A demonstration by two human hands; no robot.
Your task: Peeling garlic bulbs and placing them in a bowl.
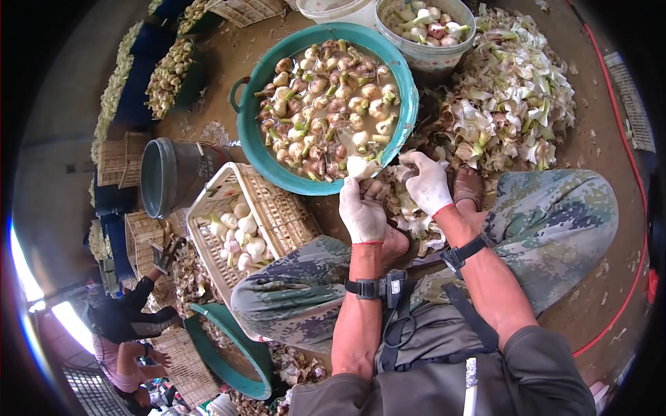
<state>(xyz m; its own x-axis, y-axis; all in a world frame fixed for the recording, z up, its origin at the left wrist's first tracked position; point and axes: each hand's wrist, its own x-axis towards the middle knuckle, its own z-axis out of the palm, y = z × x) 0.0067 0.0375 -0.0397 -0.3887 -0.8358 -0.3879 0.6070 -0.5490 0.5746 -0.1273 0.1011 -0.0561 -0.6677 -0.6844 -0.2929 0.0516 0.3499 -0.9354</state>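
My left hand [362,210], in a white knit glove, holds a pale garlic bulb [360,167] at the near rim of a green plastic tub [251,151]. To its right, my right hand [427,183], also gloved, is raised with its fingertips curled together; whether anything thin is between them cannot be told. Water and many unpeeled garlic bulbs with cut stems [317,104] fill the tub. A plastic crate [283,213] of peeled white bulbs [247,234] leans by my left knee.
A heap of garlic skins [510,99] lies to the right of the tub, beside a white bucket of bulbs [437,52]. A dark bucket [156,177] lies tipped at left. Co-workers [119,322] are at lower left near another green tub [244,364]. A red hose [624,140] curves along the right.
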